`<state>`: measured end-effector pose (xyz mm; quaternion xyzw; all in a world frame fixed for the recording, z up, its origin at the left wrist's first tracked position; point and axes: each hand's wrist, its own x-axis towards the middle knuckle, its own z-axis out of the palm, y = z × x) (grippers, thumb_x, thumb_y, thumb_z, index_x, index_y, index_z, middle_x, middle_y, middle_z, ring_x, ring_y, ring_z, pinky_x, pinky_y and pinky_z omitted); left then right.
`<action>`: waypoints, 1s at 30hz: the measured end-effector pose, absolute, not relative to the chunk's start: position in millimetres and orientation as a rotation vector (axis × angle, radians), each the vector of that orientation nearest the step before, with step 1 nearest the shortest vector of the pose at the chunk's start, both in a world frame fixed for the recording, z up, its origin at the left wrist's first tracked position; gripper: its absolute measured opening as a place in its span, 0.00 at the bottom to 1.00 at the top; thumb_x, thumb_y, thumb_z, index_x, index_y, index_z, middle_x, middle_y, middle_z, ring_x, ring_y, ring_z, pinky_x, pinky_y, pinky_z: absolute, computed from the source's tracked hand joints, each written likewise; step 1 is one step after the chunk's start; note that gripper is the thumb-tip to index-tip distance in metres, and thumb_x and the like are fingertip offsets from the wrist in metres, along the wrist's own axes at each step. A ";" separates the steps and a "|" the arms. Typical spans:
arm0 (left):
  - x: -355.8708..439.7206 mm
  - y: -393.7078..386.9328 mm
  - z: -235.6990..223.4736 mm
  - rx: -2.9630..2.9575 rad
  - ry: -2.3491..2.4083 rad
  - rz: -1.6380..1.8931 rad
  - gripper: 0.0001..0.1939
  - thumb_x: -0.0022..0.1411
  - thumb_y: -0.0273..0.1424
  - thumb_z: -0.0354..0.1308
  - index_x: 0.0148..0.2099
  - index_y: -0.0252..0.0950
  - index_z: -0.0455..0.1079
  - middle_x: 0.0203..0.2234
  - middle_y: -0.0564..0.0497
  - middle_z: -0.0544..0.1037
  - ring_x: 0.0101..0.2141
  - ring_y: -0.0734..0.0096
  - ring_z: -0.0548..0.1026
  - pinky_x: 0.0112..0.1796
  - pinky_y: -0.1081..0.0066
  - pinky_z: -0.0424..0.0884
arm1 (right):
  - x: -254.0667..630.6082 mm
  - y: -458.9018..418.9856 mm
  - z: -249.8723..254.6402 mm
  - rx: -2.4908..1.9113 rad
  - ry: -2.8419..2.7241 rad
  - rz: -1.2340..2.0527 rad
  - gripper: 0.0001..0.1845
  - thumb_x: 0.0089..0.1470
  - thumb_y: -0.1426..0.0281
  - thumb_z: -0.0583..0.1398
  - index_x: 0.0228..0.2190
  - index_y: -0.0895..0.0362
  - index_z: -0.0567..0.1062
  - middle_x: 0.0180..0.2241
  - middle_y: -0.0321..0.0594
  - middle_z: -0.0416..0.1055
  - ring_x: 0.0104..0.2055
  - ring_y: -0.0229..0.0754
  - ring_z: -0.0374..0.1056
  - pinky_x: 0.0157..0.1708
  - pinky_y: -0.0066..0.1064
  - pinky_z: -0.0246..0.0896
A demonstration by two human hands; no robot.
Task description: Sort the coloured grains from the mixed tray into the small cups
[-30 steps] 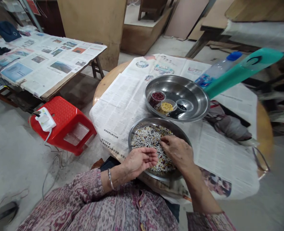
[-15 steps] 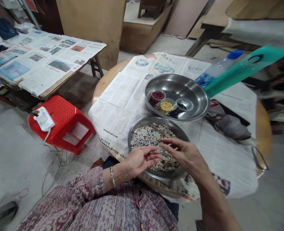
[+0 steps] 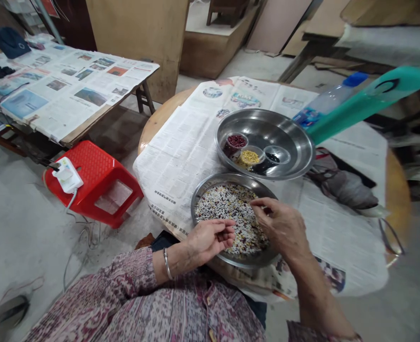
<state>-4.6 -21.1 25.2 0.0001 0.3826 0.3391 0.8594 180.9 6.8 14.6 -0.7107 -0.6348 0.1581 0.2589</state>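
Observation:
A steel pan (image 3: pixel 200 192) full of mixed beans (image 3: pixel 227 209) sits at the near edge of a round table. My left hand (image 3: pixel 210 237) hovers palm up over the pan's near rim, its fingers curled into a cup; what lies in it is hidden. My right hand (image 3: pixel 283 225) is over the pan's right side, fingertips pinched together above the beans. Behind it a larger steel bowl (image 3: pixel 295 142) holds three small cups: red beans (image 3: pixel 234 141), yellow beans (image 3: pixel 248 157) and black beans (image 3: pixel 273 156).
Newspaper (image 3: pixel 181 152) covers the round table. A plastic bottle (image 3: pixel 323 102) and a teal bar (image 3: pixel 366 102) lie at the right, with grey cloth (image 3: pixel 348 187) and glasses (image 3: pixel 391 235). A red stool (image 3: pixel 96 183) with a power strip (image 3: pixel 65 175) stands left, beside another papered table (image 3: pixel 53 90).
My right hand lifted off the beans, passed towards the left palm, then moved back over the pan's right side in a pinch. The left hand stayed cupped.

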 end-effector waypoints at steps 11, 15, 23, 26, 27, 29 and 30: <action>-0.8 -17.1 30.5 -0.014 0.829 0.649 0.12 0.67 0.25 0.50 0.50 0.24 0.68 0.39 0.37 0.78 0.36 0.67 0.79 0.48 0.65 0.70 | 185.6 8.3 5.5 -1.963 -1.682 0.589 0.19 0.52 0.59 0.57 0.36 0.57 0.80 0.33 0.45 0.78 0.31 0.46 0.71 0.33 0.36 0.64; -3.8 -15.3 32.8 -0.039 0.812 0.636 0.20 0.72 0.30 0.41 0.56 0.20 0.64 0.45 0.33 0.76 0.38 0.65 0.79 0.48 0.64 0.70 | 176.5 20.6 -3.8 -2.109 -1.968 0.244 0.16 0.56 0.66 0.53 0.36 0.55 0.80 0.38 0.46 0.77 0.38 0.47 0.72 0.35 0.36 0.62; -7.7 -13.5 24.1 -0.030 0.714 0.622 0.24 0.73 0.36 0.39 0.54 0.21 0.66 0.49 0.30 0.74 0.41 0.63 0.79 0.49 0.62 0.70 | 188.1 6.0 -6.2 -2.055 -1.882 0.266 0.17 0.56 0.61 0.54 0.34 0.53 0.81 0.37 0.42 0.78 0.34 0.45 0.71 0.33 0.34 0.60; -7.5 -15.6 25.3 0.020 0.700 0.643 0.14 0.70 0.27 0.47 0.51 0.23 0.68 0.45 0.34 0.77 0.40 0.65 0.79 0.49 0.64 0.70 | 195.9 -3.0 -7.5 -2.008 -1.786 0.374 0.18 0.53 0.59 0.54 0.34 0.54 0.81 0.33 0.43 0.78 0.31 0.44 0.70 0.33 0.34 0.61; -7.5 -16.7 26.1 0.038 0.698 0.653 0.12 0.68 0.23 0.49 0.50 0.24 0.68 0.44 0.35 0.77 0.40 0.66 0.79 0.49 0.65 0.70 | 197.5 -5.6 -7.4 -2.029 -1.767 0.393 0.19 0.53 0.59 0.54 0.34 0.54 0.81 0.31 0.42 0.78 0.30 0.44 0.70 0.32 0.35 0.61; -7.5 -18.8 27.6 0.056 0.693 0.668 0.11 0.64 0.19 0.51 0.48 0.24 0.69 0.42 0.36 0.78 0.39 0.67 0.80 0.49 0.65 0.71 | 199.2 -9.1 -6.3 -2.101 -1.759 0.400 0.18 0.52 0.59 0.54 0.34 0.54 0.81 0.27 0.41 0.76 0.27 0.44 0.68 0.29 0.35 0.59; -7.4 -19.6 28.2 0.056 0.693 0.672 0.11 0.64 0.18 0.51 0.47 0.24 0.69 0.40 0.37 0.78 0.39 0.66 0.80 0.49 0.65 0.71 | 199.3 -9.5 -5.3 -2.128 -1.766 0.394 0.18 0.51 0.59 0.54 0.33 0.53 0.81 0.26 0.41 0.76 0.26 0.44 0.67 0.29 0.35 0.58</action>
